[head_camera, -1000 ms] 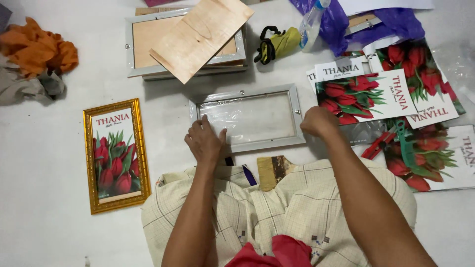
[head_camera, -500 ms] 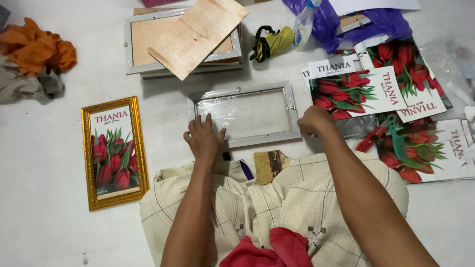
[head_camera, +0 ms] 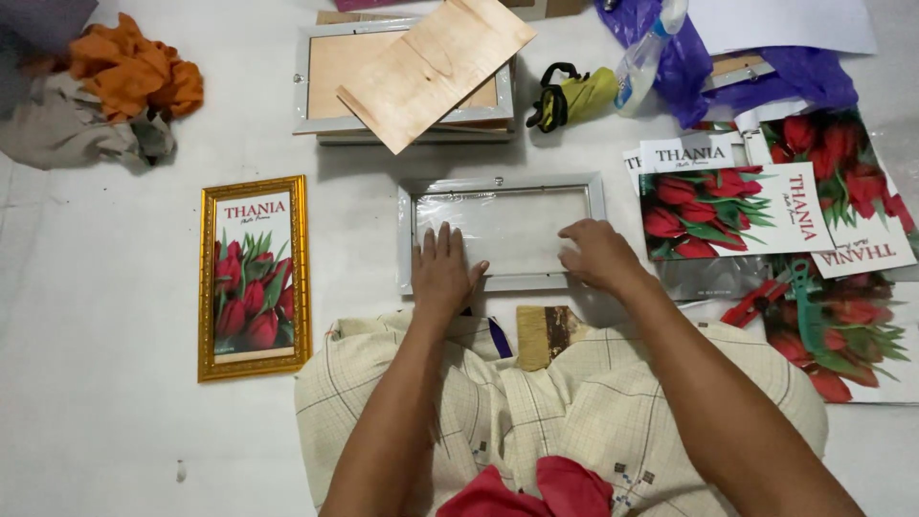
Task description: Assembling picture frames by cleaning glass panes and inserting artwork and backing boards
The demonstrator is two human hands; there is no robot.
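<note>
Near the middle of the white floor, both hands rest on a silver picture frame (head_camera: pixel 501 233) lying flat, face down, with its clear pane showing. Left hand (head_camera: pixel 443 273), fingers straight and together, presses flat on the frame's lower left corner, gripping nothing. Right hand (head_camera: pixel 595 253) is loosely curled, fingertips touching the pane near the lower right corner; nothing is held in it. Just below the frame, against the person's checked trousers, lies a flat paintbrush (head_camera: pixel 544 335). Toward the floor's left edge sits a finished gold frame (head_camera: pixel 254 278) with a picture of red tulips. Beyond the silver frame, toward the top edge, a plywood backing board (head_camera: pixel 436 59) lies tilted across a stack of more silver frames (head_camera: pixel 407 129). To the right, loose tulip prints (head_camera: pixel 732 211) overlap near a red and green clamp (head_camera: pixel 780 297), and orange and grey rags (head_camera: pixel 105 96) fill the top left corner. Pressure on the unsupported pane could crack it, and bare fingertips may leave smudges on it.
</note>
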